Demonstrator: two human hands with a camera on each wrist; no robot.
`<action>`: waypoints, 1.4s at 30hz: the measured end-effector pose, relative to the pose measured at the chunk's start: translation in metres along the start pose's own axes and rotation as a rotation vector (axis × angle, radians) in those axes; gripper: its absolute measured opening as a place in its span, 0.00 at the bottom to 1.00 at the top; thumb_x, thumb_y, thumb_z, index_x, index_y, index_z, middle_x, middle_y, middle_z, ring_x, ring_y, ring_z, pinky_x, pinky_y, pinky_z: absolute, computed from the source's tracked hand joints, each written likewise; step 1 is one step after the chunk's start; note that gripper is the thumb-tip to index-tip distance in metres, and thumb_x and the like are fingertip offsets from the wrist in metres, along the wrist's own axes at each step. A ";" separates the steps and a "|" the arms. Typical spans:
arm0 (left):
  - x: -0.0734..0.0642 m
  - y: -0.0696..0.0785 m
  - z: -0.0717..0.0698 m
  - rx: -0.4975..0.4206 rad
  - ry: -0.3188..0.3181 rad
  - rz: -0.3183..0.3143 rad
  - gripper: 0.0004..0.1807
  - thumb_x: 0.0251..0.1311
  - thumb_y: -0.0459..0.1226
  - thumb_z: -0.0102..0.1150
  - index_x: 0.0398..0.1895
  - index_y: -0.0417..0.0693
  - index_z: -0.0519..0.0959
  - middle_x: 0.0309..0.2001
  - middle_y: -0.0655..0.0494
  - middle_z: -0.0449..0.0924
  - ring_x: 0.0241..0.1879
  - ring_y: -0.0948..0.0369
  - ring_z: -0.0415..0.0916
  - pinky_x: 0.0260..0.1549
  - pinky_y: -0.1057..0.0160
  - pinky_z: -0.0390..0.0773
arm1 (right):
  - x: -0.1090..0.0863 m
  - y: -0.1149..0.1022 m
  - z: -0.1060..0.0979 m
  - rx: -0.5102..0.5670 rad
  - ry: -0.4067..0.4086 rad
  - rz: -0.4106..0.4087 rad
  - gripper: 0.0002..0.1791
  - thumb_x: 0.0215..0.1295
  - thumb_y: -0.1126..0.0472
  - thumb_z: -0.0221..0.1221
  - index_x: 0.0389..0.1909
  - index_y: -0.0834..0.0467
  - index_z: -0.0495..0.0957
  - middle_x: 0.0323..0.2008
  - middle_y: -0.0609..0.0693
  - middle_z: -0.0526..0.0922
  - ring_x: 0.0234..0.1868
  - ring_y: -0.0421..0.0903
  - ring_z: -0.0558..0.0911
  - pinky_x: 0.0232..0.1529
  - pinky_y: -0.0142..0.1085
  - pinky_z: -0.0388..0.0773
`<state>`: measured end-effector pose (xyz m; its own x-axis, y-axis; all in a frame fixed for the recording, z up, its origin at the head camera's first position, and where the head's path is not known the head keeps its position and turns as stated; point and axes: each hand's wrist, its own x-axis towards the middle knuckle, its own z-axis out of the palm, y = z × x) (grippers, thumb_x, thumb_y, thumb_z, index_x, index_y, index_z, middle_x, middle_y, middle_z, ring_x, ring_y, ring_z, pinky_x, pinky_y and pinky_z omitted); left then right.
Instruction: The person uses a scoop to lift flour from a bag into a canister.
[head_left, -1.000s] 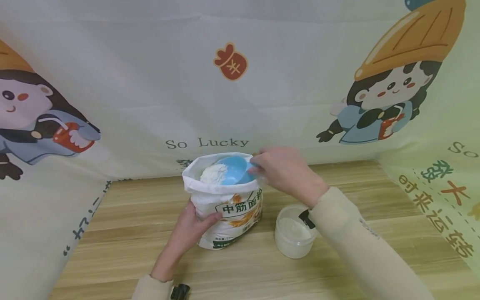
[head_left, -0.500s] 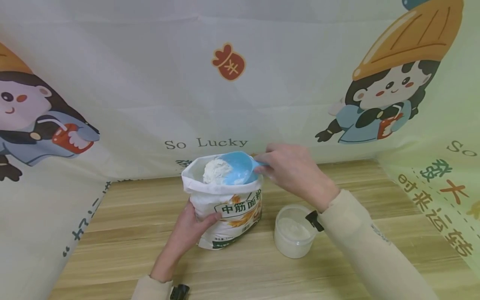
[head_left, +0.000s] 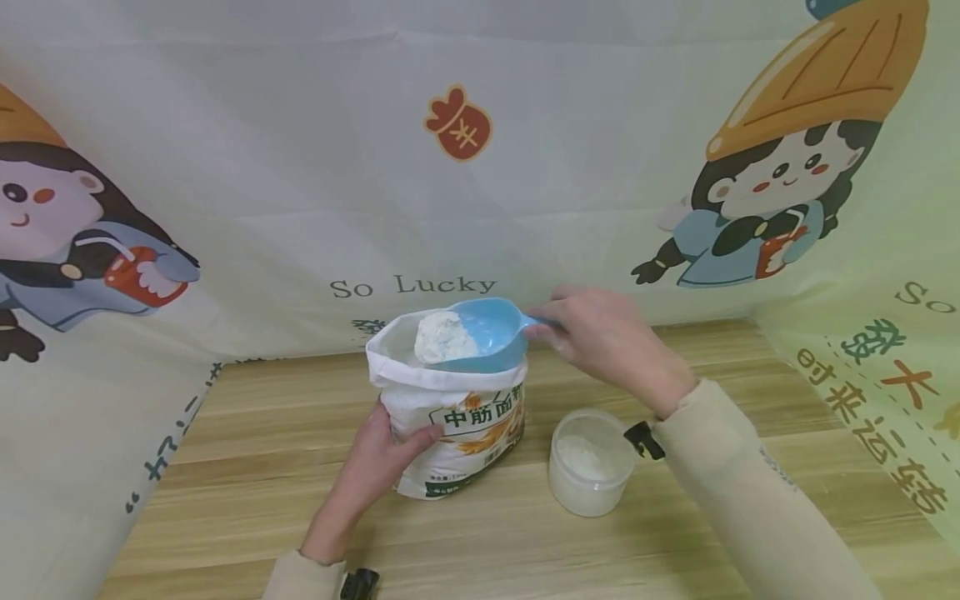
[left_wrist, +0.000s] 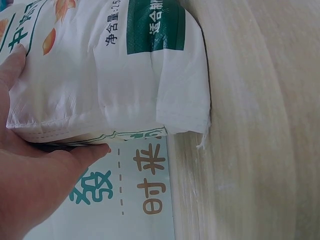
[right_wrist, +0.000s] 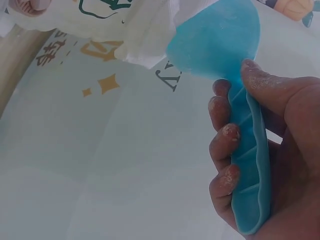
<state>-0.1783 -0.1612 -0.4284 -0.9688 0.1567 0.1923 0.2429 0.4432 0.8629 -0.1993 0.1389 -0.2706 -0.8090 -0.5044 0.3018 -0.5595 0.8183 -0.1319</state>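
A white flour bag (head_left: pixel 427 408) with a folded-down rim stands on the wooden table. My left hand (head_left: pixel 390 450) grips its lower left side, thumb across the front; in the left wrist view the fingers (left_wrist: pixel 90 155) reach behind the bag. My right hand (head_left: pixel 600 337) holds a blue scoop (head_left: pixel 495 325) by its handle. A heap of white flour (head_left: pixel 444 337) fills the scoop's front half, over the bag's mouth. In the right wrist view the fingers wrap the ribbed handle (right_wrist: pixel 250 170), with white powder on the fingertips (right_wrist: pixel 230 132).
A clear round tub (head_left: pixel 590 475) with white powder inside stands right of the bag, below my right wrist. Behind the table (head_left: pixel 262 467) hangs a printed cloth (head_left: pixel 562 167), which also covers both sides. A dark strap piece (head_left: pixel 645 440) sits at my right cuff.
My right hand has moved right and slightly up, lifting the scoop out of the bag's mouth, so more of the scoop and its flour shows. The left hand and bag stay put.
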 end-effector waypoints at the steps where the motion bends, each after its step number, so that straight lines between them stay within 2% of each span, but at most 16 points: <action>1: 0.000 0.000 0.000 0.000 -0.001 -0.001 0.37 0.64 0.38 0.71 0.70 0.39 0.62 0.63 0.40 0.76 0.63 0.45 0.74 0.62 0.39 0.74 | 0.000 0.002 0.000 0.006 -0.002 0.002 0.20 0.73 0.49 0.63 0.59 0.55 0.85 0.42 0.51 0.86 0.39 0.48 0.83 0.38 0.43 0.82; 6: 0.000 0.000 0.000 -0.004 0.000 -0.003 0.37 0.64 0.38 0.71 0.70 0.39 0.62 0.62 0.40 0.76 0.62 0.45 0.74 0.62 0.39 0.74 | -0.003 0.009 -0.001 0.059 -0.020 0.027 0.21 0.74 0.48 0.62 0.60 0.55 0.84 0.47 0.53 0.87 0.45 0.52 0.84 0.47 0.48 0.83; 11: 0.000 0.001 0.000 -0.006 0.001 0.000 0.37 0.64 0.37 0.71 0.70 0.39 0.62 0.62 0.40 0.76 0.63 0.45 0.74 0.62 0.39 0.74 | -0.006 0.014 -0.001 0.097 -0.023 0.034 0.21 0.74 0.48 0.63 0.60 0.55 0.84 0.46 0.53 0.87 0.44 0.51 0.84 0.46 0.47 0.83; 20: 0.000 0.001 0.001 -0.010 -0.002 0.011 0.37 0.64 0.38 0.72 0.70 0.40 0.63 0.63 0.41 0.76 0.63 0.45 0.74 0.62 0.39 0.74 | -0.011 0.023 0.001 0.157 0.031 0.013 0.20 0.73 0.50 0.64 0.58 0.57 0.85 0.43 0.53 0.87 0.40 0.49 0.82 0.40 0.44 0.81; 28: 0.001 0.001 0.001 -0.016 -0.004 0.017 0.37 0.64 0.38 0.72 0.70 0.39 0.63 0.63 0.41 0.76 0.64 0.45 0.73 0.63 0.39 0.73 | -0.015 0.028 0.003 0.187 0.071 0.013 0.20 0.72 0.49 0.65 0.56 0.59 0.85 0.46 0.54 0.88 0.46 0.53 0.84 0.48 0.50 0.82; 42: 0.000 0.001 0.001 -0.001 0.007 -0.013 0.38 0.63 0.37 0.72 0.70 0.38 0.62 0.62 0.39 0.76 0.63 0.44 0.74 0.63 0.39 0.73 | -0.024 0.036 0.000 0.227 0.120 0.016 0.17 0.72 0.53 0.65 0.53 0.59 0.87 0.39 0.51 0.87 0.37 0.49 0.80 0.40 0.45 0.79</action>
<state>-0.1779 -0.1593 -0.4279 -0.9722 0.1442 0.1844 0.2301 0.4439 0.8661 -0.1994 0.1804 -0.2822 -0.7983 -0.4446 0.4062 -0.5839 0.7364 -0.3417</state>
